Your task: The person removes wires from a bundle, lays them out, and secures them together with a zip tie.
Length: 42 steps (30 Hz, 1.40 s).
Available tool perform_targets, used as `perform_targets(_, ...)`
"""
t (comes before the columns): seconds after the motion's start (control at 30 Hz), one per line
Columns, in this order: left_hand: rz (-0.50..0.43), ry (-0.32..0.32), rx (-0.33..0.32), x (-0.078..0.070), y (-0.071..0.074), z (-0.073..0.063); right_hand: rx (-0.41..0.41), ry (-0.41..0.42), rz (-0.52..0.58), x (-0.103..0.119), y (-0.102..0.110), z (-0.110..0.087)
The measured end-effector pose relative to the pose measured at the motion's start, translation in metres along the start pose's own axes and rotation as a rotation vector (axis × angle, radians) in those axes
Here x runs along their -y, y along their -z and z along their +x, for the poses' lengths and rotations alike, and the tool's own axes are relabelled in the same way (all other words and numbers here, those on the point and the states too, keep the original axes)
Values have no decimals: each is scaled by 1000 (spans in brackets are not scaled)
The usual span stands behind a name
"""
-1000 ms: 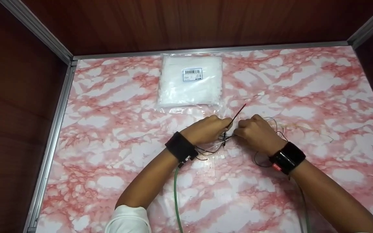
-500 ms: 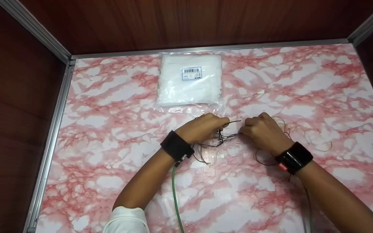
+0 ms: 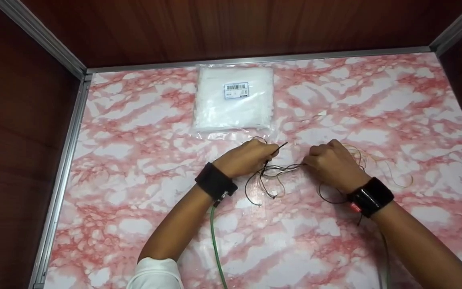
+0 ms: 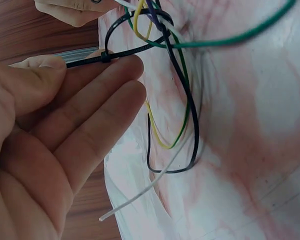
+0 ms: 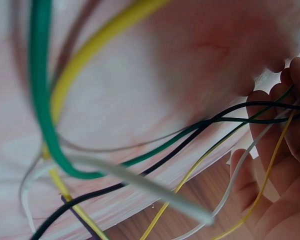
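My left hand (image 3: 249, 158) pinches a black cable tie (image 4: 85, 61) between thumb and forefinger. In the left wrist view the tie's loop (image 4: 109, 32) goes around a bunch of thin wires, with its small head close to my fingertips; how tight it sits I cannot tell. A stretch of the wires (image 3: 283, 168), black, white, green and yellow, runs across to my right hand (image 3: 333, 165), which grips them with curled fingers. Loose ends hang below the left hand, among them a white wire (image 4: 135, 197). More thin wires (image 3: 391, 168) trail out past the right hand.
Behind the hands lies a clear plastic bag (image 3: 233, 100) of white contents with a barcode label. The table (image 3: 134, 128) has a red-and-white marbled top, enclosed by dark wooden panels (image 3: 231, 28). A green cable (image 3: 215, 249) hangs from the left wristband.
My hands have drawn apart, the left going left and the right going right. More wire shows between them. The cable tie's free end has shifted left with the left hand.
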State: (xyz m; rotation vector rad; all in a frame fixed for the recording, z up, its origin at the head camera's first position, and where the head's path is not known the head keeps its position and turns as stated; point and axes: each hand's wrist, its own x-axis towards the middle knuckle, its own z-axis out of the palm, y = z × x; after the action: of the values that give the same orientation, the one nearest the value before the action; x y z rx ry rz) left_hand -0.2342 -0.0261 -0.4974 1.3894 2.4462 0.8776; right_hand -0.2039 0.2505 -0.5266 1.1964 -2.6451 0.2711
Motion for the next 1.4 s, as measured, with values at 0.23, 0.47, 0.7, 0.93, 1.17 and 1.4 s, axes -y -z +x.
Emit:
perform_targets(0.23,16,-13,-45,2,0,-2,-16,-32,2,2,2,0)
perform_targets(0.47,49,4,-81,1,4,-5,45,-66,36,4,5,1)
perform_targets(0.7,64,31,-73,0,6,-7,103,-88,53,8,7,4)
perform_targets(0.93,98,25,-73,-2,6,-7,144,-95,76,14,11,8)
perform_targets(1.17,121,34,-61,-2,8,-6,155,-132,168,27,24,17)
perform_targets(1.4,138,35,-48,-4,10,-7,35,-249,458,46,18,57)
